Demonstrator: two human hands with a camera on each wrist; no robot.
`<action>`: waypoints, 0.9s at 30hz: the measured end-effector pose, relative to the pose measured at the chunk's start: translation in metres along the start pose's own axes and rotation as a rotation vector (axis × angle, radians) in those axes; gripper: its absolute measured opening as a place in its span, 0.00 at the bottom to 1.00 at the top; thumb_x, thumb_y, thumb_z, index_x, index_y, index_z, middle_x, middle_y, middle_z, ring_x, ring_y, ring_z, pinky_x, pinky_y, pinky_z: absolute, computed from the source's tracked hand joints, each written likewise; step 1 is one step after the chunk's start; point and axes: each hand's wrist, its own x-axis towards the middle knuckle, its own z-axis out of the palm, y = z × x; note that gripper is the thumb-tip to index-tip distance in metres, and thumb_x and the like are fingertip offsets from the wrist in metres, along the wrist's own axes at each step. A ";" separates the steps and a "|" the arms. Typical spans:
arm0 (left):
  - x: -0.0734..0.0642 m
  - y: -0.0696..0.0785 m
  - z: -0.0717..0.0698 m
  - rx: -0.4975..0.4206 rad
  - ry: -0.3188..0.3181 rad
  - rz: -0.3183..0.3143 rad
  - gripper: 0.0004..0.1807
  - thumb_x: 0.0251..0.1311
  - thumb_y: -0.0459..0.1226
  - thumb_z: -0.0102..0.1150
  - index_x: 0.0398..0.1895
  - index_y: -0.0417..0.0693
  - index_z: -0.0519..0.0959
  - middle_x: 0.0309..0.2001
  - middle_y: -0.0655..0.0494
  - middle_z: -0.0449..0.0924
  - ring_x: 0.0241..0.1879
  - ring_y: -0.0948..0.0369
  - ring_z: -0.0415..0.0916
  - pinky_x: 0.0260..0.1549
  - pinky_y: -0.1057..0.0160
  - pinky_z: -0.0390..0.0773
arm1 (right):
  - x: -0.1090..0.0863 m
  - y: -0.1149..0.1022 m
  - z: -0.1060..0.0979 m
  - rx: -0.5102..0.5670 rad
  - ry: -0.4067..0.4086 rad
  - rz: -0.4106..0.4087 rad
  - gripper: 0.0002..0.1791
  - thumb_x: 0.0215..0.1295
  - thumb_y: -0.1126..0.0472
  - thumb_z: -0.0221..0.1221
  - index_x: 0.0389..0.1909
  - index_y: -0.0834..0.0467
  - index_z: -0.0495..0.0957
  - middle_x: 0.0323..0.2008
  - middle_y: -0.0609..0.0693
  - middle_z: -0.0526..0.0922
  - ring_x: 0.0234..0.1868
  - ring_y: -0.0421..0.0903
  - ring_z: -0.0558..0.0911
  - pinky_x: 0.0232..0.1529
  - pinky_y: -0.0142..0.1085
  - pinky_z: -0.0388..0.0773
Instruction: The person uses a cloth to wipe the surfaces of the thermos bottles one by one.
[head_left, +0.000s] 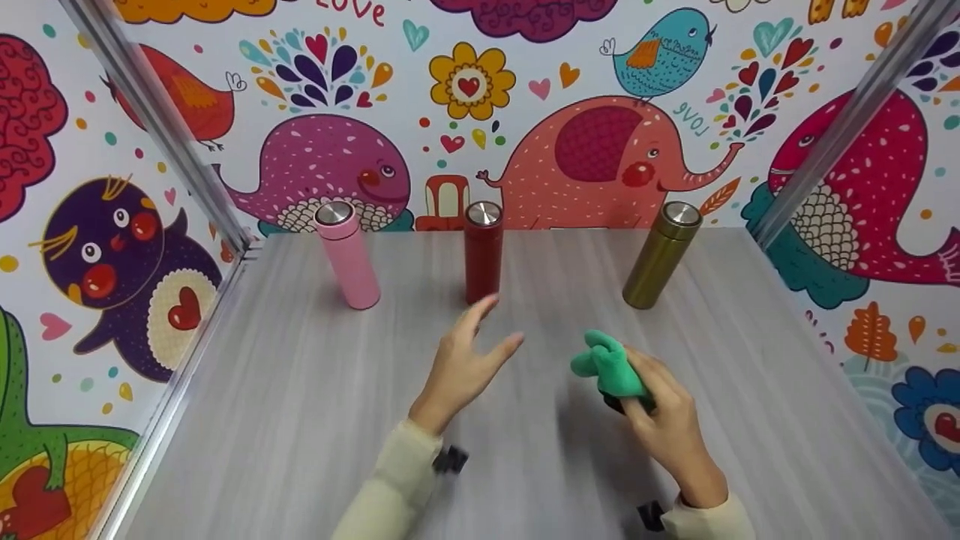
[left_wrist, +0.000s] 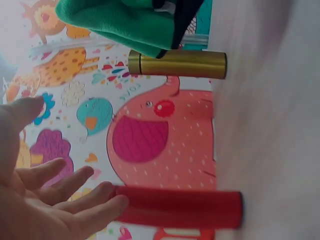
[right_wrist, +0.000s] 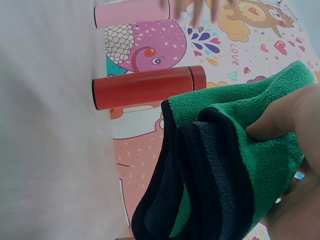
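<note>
My right hand grips a folded green cloth above the table, right of centre. In the right wrist view the cloth shows a black edge and a dark grey underside, with the thumb pressed on its green face. My left hand is held up with fingers apart, holding nothing, just in front of a red flask. Seen from the left wrist, its fingers overlap the red flask; whether they touch it I cannot tell. A pink flask and an olive-gold flask stand upright on either side.
The flasks stand in a row along the back of a grey wood-grain table. Cartoon-printed panels rise behind and on both sides, with metal rails at the corners and left edge.
</note>
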 end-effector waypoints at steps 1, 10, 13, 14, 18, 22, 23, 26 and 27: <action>0.017 0.004 0.005 0.002 -0.012 0.010 0.39 0.63 0.55 0.65 0.72 0.47 0.67 0.68 0.53 0.70 0.67 0.59 0.66 0.64 0.54 0.69 | 0.002 0.002 -0.002 -0.005 0.005 -0.002 0.37 0.47 0.85 0.64 0.62 0.66 0.76 0.56 0.60 0.80 0.59 0.49 0.78 0.63 0.31 0.69; 0.158 0.049 0.077 0.166 -0.168 0.083 0.46 0.60 0.58 0.65 0.77 0.51 0.59 0.73 0.56 0.62 0.71 0.60 0.59 0.65 0.54 0.68 | 0.001 0.008 -0.014 -0.034 -0.021 0.021 0.38 0.51 0.85 0.63 0.66 0.64 0.74 0.59 0.56 0.79 0.60 0.49 0.77 0.63 0.30 0.69; 0.189 0.055 0.111 0.214 -0.244 0.086 0.50 0.59 0.59 0.66 0.79 0.51 0.54 0.75 0.55 0.59 0.72 0.59 0.56 0.66 0.54 0.66 | -0.007 0.006 -0.018 -0.067 -0.025 0.077 0.39 0.50 0.86 0.63 0.66 0.62 0.74 0.60 0.55 0.79 0.60 0.47 0.77 0.63 0.28 0.68; 0.198 0.055 0.122 0.231 -0.265 0.079 0.52 0.58 0.59 0.66 0.79 0.51 0.53 0.75 0.55 0.58 0.73 0.59 0.55 0.66 0.54 0.66 | -0.009 0.005 -0.019 -0.075 -0.027 0.096 0.39 0.49 0.86 0.63 0.66 0.62 0.74 0.59 0.55 0.79 0.60 0.47 0.77 0.63 0.27 0.68; 0.227 0.049 0.162 0.267 -0.292 0.029 0.57 0.53 0.59 0.71 0.80 0.54 0.50 0.75 0.59 0.57 0.72 0.62 0.54 0.66 0.55 0.66 | -0.018 0.000 -0.021 -0.109 -0.038 0.142 0.40 0.49 0.85 0.64 0.67 0.60 0.74 0.59 0.54 0.79 0.59 0.47 0.78 0.62 0.25 0.67; 0.243 0.044 0.195 0.267 -0.274 -0.017 0.57 0.49 0.57 0.75 0.79 0.57 0.52 0.71 0.60 0.62 0.68 0.64 0.59 0.64 0.56 0.69 | -0.027 -0.002 -0.024 -0.133 -0.027 0.167 0.41 0.48 0.86 0.66 0.66 0.60 0.74 0.59 0.54 0.79 0.60 0.45 0.77 0.62 0.25 0.67; 0.246 0.043 0.202 0.267 -0.272 -0.027 0.56 0.49 0.57 0.75 0.78 0.58 0.53 0.70 0.61 0.63 0.67 0.64 0.60 0.63 0.56 0.70 | -0.030 -0.001 -0.025 -0.141 -0.021 0.177 0.42 0.47 0.86 0.66 0.66 0.60 0.74 0.59 0.54 0.79 0.61 0.43 0.76 0.62 0.25 0.67; 0.247 0.041 0.217 0.269 -0.270 -0.054 0.49 0.51 0.54 0.75 0.74 0.55 0.60 0.65 0.60 0.69 0.63 0.64 0.66 0.61 0.57 0.72 | -0.034 0.003 -0.029 -0.164 -0.004 0.190 0.42 0.45 0.88 0.66 0.65 0.62 0.74 0.58 0.55 0.80 0.61 0.41 0.75 0.62 0.24 0.66; 0.248 0.041 0.220 0.264 -0.269 -0.061 0.47 0.52 0.53 0.75 0.73 0.53 0.62 0.64 0.59 0.70 0.62 0.64 0.67 0.61 0.58 0.73 | -0.035 0.004 -0.032 -0.174 0.002 0.186 0.43 0.44 0.88 0.67 0.65 0.63 0.75 0.58 0.56 0.80 0.61 0.40 0.75 0.62 0.24 0.66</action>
